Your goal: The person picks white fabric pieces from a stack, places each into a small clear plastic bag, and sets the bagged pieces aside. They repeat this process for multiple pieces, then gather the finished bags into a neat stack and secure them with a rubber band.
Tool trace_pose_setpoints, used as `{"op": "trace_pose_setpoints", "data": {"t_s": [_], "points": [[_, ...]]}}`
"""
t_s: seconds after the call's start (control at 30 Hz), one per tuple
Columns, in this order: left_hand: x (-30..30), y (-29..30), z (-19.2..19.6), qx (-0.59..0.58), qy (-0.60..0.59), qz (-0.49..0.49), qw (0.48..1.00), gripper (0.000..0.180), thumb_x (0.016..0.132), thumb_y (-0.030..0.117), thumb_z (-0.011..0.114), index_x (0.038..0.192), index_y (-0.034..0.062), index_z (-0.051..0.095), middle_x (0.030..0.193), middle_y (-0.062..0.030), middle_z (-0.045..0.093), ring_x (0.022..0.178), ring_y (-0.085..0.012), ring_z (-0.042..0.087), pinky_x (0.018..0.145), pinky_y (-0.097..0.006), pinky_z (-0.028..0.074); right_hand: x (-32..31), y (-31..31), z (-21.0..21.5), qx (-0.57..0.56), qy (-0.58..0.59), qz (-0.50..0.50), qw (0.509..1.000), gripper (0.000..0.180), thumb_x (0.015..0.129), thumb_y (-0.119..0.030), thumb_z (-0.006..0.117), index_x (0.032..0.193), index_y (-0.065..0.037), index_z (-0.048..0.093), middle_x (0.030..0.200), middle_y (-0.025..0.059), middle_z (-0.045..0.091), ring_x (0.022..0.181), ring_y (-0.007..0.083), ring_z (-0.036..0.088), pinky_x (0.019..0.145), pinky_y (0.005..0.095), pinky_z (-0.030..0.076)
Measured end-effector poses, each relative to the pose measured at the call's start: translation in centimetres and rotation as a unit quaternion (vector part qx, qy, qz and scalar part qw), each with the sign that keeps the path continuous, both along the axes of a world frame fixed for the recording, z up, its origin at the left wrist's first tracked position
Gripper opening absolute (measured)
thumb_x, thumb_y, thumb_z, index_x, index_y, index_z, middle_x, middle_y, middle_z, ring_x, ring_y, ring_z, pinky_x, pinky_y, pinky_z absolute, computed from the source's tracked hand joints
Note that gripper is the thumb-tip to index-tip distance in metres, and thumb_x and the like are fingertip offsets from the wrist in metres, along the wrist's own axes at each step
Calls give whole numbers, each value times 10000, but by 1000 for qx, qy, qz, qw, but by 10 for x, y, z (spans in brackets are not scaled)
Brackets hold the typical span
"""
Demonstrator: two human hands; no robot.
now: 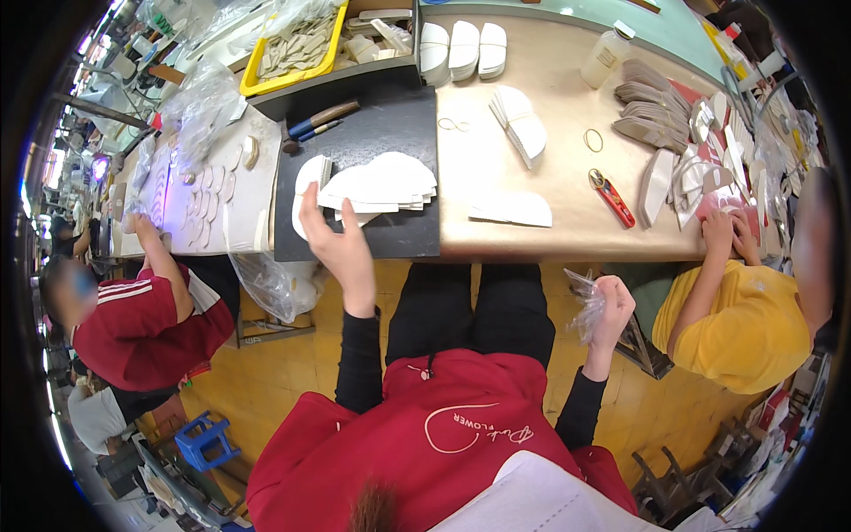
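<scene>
My left hand point(341, 253) is raised at the front edge of a black board point(355, 232), its fingers apart. Its fingertips overlap, in this view, a fanned pile of white rounded flat pieces point(390, 182); whether they touch cannot be told. A smaller upright-looking bunch of white pieces point(308, 175) lies just left of that pile. Off the table edge on the right, my right hand point(613, 306) is closed on crumpled clear plastic point(587, 310). Between the hands, a thin stack of white pieces point(514, 210) lies near the table's front edge.
A hammer point(321, 122) and pens lie behind the pile, below a yellow tray point(292, 49) of beige pieces. Banded white stacks point(479, 50), a bottle point(607, 55) and a red cutter point(612, 199) are on the table. Co-workers sit on the left point(151, 310) and right point(736, 324).
</scene>
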State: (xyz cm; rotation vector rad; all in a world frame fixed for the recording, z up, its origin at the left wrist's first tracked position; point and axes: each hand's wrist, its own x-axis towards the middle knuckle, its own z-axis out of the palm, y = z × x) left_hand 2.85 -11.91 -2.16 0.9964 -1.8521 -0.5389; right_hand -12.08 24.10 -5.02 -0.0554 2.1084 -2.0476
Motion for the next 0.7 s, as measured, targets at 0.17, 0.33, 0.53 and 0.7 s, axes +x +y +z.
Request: {"op": "trace_pose_setpoints", "data": {"t_s": [0.17,0.33,0.53,0.7], "points": [[-47,75,-16,141,-104,-297,939,410,918,132,677,1278,-47,593,1360,-236,566,1246,-382,547,1071,-433,428,14,-34,2,3,103,3,995,236,892,74,662,770,-35,492,943,79,663,825,107,597,756,248,481],[-85,99,-45,-15,-214,-176,961,305,878,191,727,1109,-6,710,1455,-188,503,1398,-411,399,1106,-458,406,33,-61,24,-86,74,65,991,71,978,-12,622,1030,-13,573,1002,130,702,819,129,646,760,265,530],[-81,93,-41,36,-118,-208,970,85,870,49,712,907,-5,658,1286,-128,641,1355,-340,498,1087,-416,433,43,-67,40,-42,35,141,988,131,978,-35,637,1081,28,686,827,75,678,719,101,607,649,228,473],[-63,104,-21,409,152,-296,850,75,921,-59,621,974,-11,645,1278,-122,621,1228,-178,577,1002,-295,482,42,-90,52,31,264,165,950,168,857,48,715,1023,26,729,926,103,703,776,180,683,683,264,535]]}}
